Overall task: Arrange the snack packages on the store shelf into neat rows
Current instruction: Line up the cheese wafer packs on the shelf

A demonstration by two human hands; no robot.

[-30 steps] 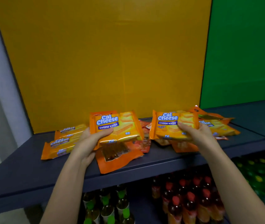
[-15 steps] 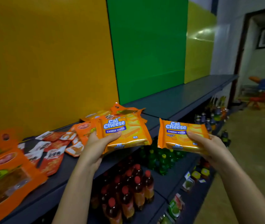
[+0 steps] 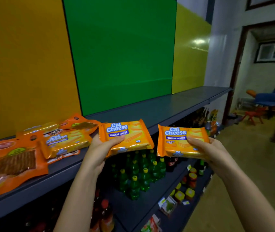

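Left hand (image 3: 100, 153) has its grip clamped on one wafer pack (image 3: 125, 136), right hand (image 3: 212, 153) on a second wafer pack (image 3: 180, 141), both label-up in the air off the shelf (image 3: 167, 104) front, likely headed for that bare stretch beside the jumbled pile (image 3: 64, 143).

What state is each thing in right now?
left hand, gripping the left wafer pack.
right hand, gripping the right wafer pack.
left wafer pack, held off the shelf, label up.
right wafer pack, held likewise.
third wafer pack, lying on the shelf's heap.
orange pouch, lying flat at the shelf edge.
green bottles, upright, capped.
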